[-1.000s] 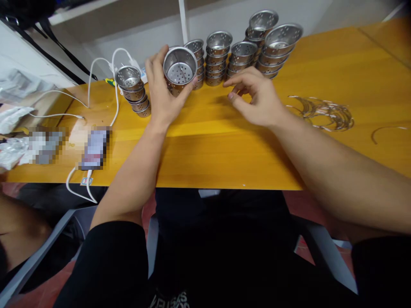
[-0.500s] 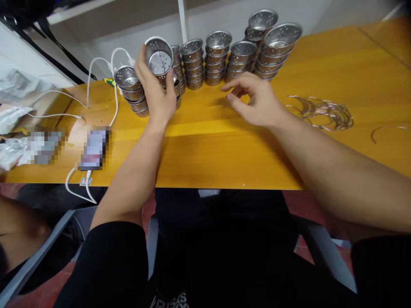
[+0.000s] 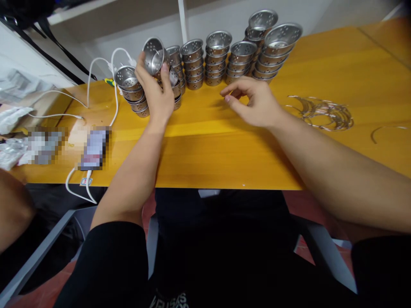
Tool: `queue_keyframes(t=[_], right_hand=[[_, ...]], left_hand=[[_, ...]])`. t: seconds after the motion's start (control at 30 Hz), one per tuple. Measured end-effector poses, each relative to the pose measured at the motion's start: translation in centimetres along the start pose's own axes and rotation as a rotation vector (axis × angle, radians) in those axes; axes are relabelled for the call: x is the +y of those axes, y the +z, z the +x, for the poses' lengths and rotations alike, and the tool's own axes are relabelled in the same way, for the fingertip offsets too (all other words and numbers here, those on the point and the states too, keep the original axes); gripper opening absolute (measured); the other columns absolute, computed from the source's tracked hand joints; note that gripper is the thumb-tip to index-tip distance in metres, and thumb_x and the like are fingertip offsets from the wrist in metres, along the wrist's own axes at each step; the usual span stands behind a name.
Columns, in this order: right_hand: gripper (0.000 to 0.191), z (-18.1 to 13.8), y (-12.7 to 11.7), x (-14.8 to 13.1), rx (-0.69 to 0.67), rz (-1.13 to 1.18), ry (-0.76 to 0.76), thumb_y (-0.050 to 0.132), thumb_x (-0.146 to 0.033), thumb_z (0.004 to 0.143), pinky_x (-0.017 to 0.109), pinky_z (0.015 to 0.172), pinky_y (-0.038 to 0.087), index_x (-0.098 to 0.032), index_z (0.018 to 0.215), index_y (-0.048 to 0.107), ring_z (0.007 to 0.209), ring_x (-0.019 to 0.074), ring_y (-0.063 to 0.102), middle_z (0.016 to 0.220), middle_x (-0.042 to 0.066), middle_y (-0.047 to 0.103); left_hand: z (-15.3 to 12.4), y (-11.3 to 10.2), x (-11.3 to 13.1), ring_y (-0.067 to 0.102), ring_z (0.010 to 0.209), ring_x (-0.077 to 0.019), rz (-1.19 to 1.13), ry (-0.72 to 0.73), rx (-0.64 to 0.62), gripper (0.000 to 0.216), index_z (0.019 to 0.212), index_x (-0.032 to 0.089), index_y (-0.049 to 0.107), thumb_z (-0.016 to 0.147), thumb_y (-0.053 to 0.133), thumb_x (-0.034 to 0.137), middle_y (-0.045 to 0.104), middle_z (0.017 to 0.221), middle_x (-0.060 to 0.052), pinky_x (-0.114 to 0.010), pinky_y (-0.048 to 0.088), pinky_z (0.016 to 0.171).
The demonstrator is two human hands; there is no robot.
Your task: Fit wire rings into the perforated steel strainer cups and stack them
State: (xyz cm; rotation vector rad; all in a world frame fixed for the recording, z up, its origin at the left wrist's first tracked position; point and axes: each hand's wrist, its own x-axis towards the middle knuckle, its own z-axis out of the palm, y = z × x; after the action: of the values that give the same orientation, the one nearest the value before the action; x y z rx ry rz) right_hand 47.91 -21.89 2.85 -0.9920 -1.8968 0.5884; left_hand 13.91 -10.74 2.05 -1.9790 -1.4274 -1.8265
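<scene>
My left hand (image 3: 157, 98) is wrapped round a perforated metal cup (image 3: 153, 60), thumb on one side and fingers on the other. The cup is tilted, its mouth turned toward me and to the left, and a thin line shows inside it. It hangs above a stack of similar cups (image 3: 177, 90), mostly hidden behind my hand. To its left stands another cup stack (image 3: 133, 92). My right hand (image 3: 253, 100) hovers over the table in front of the right-hand stacks, fingers curved, thumb and forefinger apart, with nothing in it.
Several more cup stacks (image 3: 194, 64) line the back of the yellow table (image 3: 205, 158). Thin curved wires (image 3: 330, 115) lie in a heap at right, a single wire (image 3: 374, 133) beyond. A phone (image 3: 94, 147) with white cables lies at left. Another person's arm or leg (image 3: 14, 209) shows at far left.
The cup in my left hand has tipped over to the left, and the line inside it shows less. My right hand has barely moved. The other person's limb at left has shifted leftward.
</scene>
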Motion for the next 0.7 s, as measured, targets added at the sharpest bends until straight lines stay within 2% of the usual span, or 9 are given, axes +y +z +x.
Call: queue_keyframes(t=[0.07, 0.2, 0.3, 0.37, 0.43, 0.5, 0.57, 0.63, 0.7], right_hand=[[0.049, 0.0, 0.1, 0.1, 0.001, -0.001, -0.016, 0.089, -0.09, 0.101, 0.073, 0.118, 0.065, -0.044, 0.116, 0.087, 0.118, 0.0433, 0.076, 0.127, 0.009, 0.087], [0.044, 0.1, 0.3, 0.2, -0.005, 0.0, -0.05, 0.089, -0.081, 0.105, 0.069, 0.111, 0.067, -0.039, 0.114, 0.086, 0.111, 0.0406, 0.077, 0.122, 0.009, 0.089], [0.047, 0.1, 0.5, 0.2, -0.008, 0.003, -0.086, 0.086, -0.08, 0.108, 0.066, 0.105, 0.067, -0.033, 0.112, 0.085, 0.103, 0.0372, 0.077, 0.117, 0.012, 0.089], [0.05, 0.1, 0.6, 0.4, -0.004, 0.012, -0.087, 0.087, -0.082, 0.107, 0.067, 0.105, 0.068, -0.033, 0.111, 0.086, 0.102, 0.0373, 0.077, 0.115, 0.012, 0.089], [0.05, 0.0, 0.7, 0.7, 0.004, 0.022, -0.068, 0.09, -0.085, 0.105, 0.068, 0.107, 0.069, -0.036, 0.111, 0.086, 0.104, 0.0388, 0.078, 0.113, 0.01, 0.088], [0.051, 0.0, 0.7, 1.1, 0.01, 0.029, -0.056, 0.091, -0.088, 0.103, 0.068, 0.108, 0.07, -0.038, 0.112, 0.087, 0.106, 0.0404, 0.079, 0.112, 0.009, 0.088], [0.052, 0.0, 0.7, 1.4, 0.015, 0.025, -0.068, 0.091, -0.089, 0.103, 0.068, 0.108, 0.071, -0.037, 0.111, 0.088, 0.106, 0.0411, 0.08, 0.111, 0.01, 0.087], [0.053, 0.0, 0.7, 1.6, 0.009, 0.007, -0.093, 0.088, -0.087, 0.106, 0.067, 0.107, 0.072, -0.035, 0.111, 0.088, 0.104, 0.0404, 0.081, 0.112, 0.011, 0.088], [0.05, 0.1, 0.7, 1.6, -0.001, -0.014, -0.12, 0.086, -0.083, 0.109, 0.065, 0.104, 0.073, -0.033, 0.111, 0.089, 0.101, 0.0391, 0.081, 0.112, 0.012, 0.088]], left_hand=[[0.2, 0.0, -0.1, 0.029, 0.186, -0.0158, 0.015, -0.043, 0.01, 0.051, 0.174, 0.024, 0.021, 0.131, 0.039, 0.047, 0.038, 0.193, -0.013, -0.042, 0.011, 0.168], [0.2, 0.2, 0.1, 0.021, 0.186, -0.0122, 0.055, -0.073, -0.058, 0.052, 0.174, 0.026, 0.023, 0.133, 0.047, 0.048, 0.034, 0.194, -0.009, -0.039, 0.006, 0.168], [0.1, 0.6, 0.4, 0.018, 0.185, -0.0076, 0.107, -0.185, -0.102, 0.049, 0.171, 0.022, 0.025, 0.133, 0.054, 0.029, 0.037, 0.193, -0.006, -0.036, 0.002, 0.168], [-0.1, 0.6, 0.6, 0.02, 0.183, -0.0074, 0.089, -0.2, -0.185, 0.055, 0.169, 0.025, 0.028, 0.128, 0.064, 0.016, 0.042, 0.19, -0.002, -0.039, 0.005, 0.168], [-0.3, 0.5, 0.7, 0.03, 0.178, -0.0096, 0.075, -0.17, -0.188, 0.065, 0.166, 0.024, 0.029, 0.121, 0.075, 0.012, 0.048, 0.185, -0.006, -0.04, 0.011, 0.167], [-0.4, 0.3, 0.4, 0.037, 0.177, -0.0145, 0.071, -0.12, -0.16, 0.075, 0.169, 0.021, 0.028, 0.116, 0.081, 0.023, 0.052, 0.184, -0.011, -0.039, 0.018, 0.166], [-0.4, 0.2, -0.1, 0.036, 0.182, -0.0211, 0.058, -0.079, -0.167, 0.086, 0.173, 0.018, 0.032, 0.113, 0.084, 0.051, 0.053, 0.187, -0.015, -0.043, 0.021, 0.166], [-0.5, 0.2, -0.8, 0.025, 0.19, -0.0235, 0.036, -0.086, -0.198, 0.1, 0.179, 0.023, 0.029, 0.11, 0.082, 0.072, 0.049, 0.194, -0.01, -0.048, 0.016, 0.168], [-0.5, 0.2, -1.2, 0.011, 0.195, -0.021, 0.021, -0.113, -0.219, 0.109, 0.183, 0.032, 0.02, 0.107, 0.086, 0.072, 0.039, 0.202, -0.003, -0.05, 0.006, 0.169]])
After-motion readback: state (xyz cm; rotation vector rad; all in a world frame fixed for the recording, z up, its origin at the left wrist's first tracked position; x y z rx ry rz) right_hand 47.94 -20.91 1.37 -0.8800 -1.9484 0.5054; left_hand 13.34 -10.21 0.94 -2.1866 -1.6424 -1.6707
